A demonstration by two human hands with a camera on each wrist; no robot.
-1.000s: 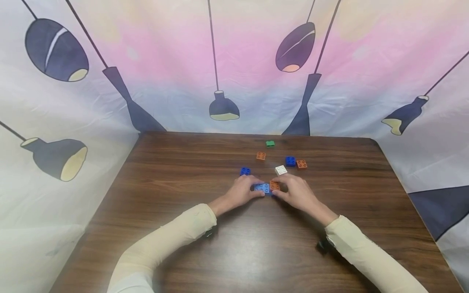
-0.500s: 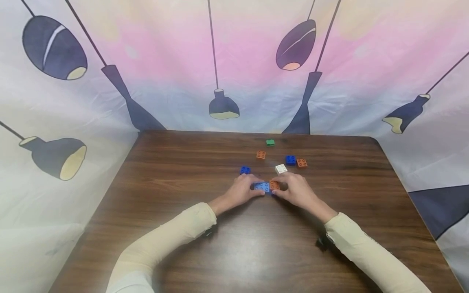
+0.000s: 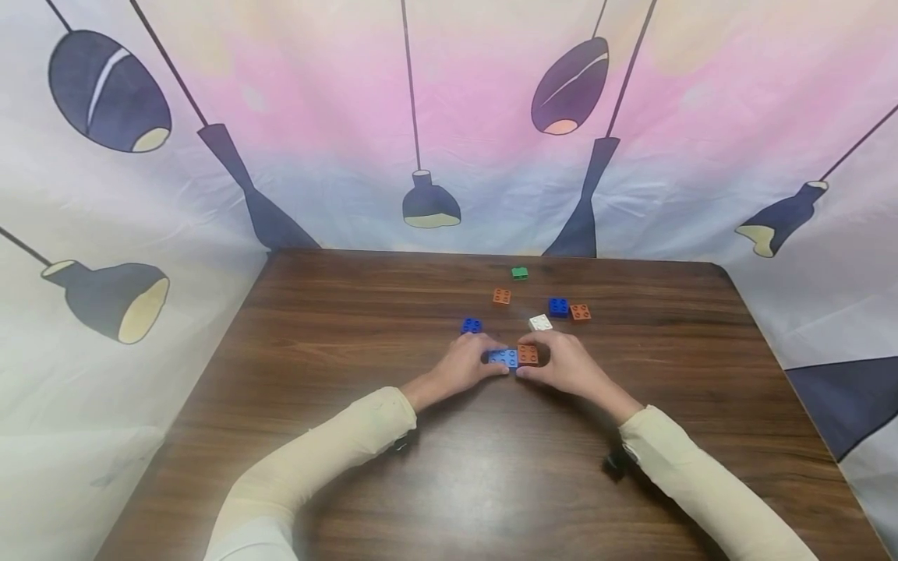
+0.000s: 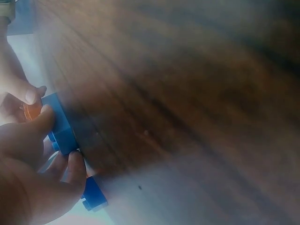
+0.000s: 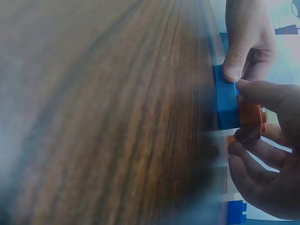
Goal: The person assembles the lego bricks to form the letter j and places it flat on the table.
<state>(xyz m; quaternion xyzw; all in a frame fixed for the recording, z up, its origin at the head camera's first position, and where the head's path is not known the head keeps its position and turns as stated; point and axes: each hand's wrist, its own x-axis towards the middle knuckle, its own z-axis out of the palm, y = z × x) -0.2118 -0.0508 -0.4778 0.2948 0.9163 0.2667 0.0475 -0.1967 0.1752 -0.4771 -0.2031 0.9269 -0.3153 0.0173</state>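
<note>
Seen from above, with twelve o'clock pointing away from the person seated at the dark-brown wood-grain table (image 3: 449, 483), a long light-blue plastic brick (image 3: 501, 358) and a square orange plastic brick (image 3: 528, 354) meet between the hands, the orange one on top at the light-blue one's three-o'clock end; how firmly it sits on the studs cannot be told. The left hand (image 3: 463, 365), at nine o'clock, pinches the light-blue brick between thumb and fingers. The right hand (image 3: 570, 365), at three o'clock, grasps the orange brick, thumb on the near side, fingers on the far side. Around the pair, a square dark-blue plastic brick (image 3: 471, 325) lies at ten o'clock, near the left knuckles; a flat orange plastic brick (image 3: 501, 296) between eleven and twelve; a small green plastic brick (image 3: 519, 273) at twelve, farthest off; a square white plastic brick (image 3: 540, 322) at one, near the right fingers; and, around two, another dark-blue brick (image 3: 558, 307) just beside another orange brick (image 3: 580, 312).
</note>
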